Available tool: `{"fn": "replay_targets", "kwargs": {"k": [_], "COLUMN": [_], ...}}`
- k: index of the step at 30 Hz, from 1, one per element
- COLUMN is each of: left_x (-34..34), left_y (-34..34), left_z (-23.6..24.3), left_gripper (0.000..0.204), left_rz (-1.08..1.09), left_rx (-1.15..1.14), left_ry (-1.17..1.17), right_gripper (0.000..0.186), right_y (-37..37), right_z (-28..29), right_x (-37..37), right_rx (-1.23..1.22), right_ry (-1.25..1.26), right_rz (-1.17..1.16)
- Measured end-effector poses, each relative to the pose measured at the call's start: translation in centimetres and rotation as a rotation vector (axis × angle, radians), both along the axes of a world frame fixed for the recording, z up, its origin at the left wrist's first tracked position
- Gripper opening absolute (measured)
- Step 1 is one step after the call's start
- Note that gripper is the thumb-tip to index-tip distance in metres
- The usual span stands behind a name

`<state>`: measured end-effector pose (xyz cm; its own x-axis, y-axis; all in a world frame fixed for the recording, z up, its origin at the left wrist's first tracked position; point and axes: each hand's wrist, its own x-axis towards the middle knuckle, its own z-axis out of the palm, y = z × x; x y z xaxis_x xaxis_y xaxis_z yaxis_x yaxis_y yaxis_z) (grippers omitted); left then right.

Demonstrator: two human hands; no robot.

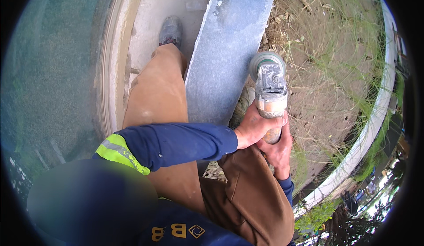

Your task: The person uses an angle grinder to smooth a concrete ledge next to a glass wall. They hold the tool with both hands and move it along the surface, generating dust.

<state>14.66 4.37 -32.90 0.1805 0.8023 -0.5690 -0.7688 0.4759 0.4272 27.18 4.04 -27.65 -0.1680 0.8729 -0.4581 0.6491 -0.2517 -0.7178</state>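
Both hands grip an angle grinder at the stone slab's right edge.

Left of the stone slab (225, 52) stands a boot (171, 30); left hand (254, 129) and right hand (278, 151) have fingers wrapped tight around the angle grinder (269, 89). A kickback there could jerk it toward the knee.

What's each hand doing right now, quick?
Left hand: closed around the angle grinder body.
Right hand: closed on the grinder's rear handle.
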Motion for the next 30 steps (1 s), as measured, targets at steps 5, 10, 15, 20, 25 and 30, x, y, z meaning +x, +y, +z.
{"fn": "replay_targets", "kwargs": {"k": [5,10,15,20,25,30], "left_x": [-0.3,-0.4,-0.4,-0.4,-0.3,-0.6], "left_y": [0.2,-0.1,0.4,0.1,0.2,0.3], "left_z": [-0.1,-0.4,0.0,0.3,-0.1,0.4], "left_gripper": [0.040,0.038,0.034,0.035,0.034,0.031], "left_rz": [-0.067,-0.083,-0.108,-0.110,-0.133,-0.106], "left_rx": [-0.045,-0.054,-0.089,-0.107,-0.115,-0.115], "left_ry": [0.018,-0.005,0.019,0.041,0.052,0.047], "right_gripper": [0.103,0.103,0.103,0.102,0.103,0.103], "right_y": [0.0,0.2,0.0,0.1,-0.4,0.1], "right_z": [-0.4,-0.6,-0.8,-0.9,-1.2,-0.7], "right_x": [0.3,0.5,0.8,1.1,1.0,0.9], "right_rx": [-0.003,-0.019,-0.024,0.001,-0.002,-0.062], "right_ry": [-0.008,0.004,0.035,0.049,0.039,0.020], "right_rz": [0.002,0.025,-0.015,0.034,-0.006,0.015]}}
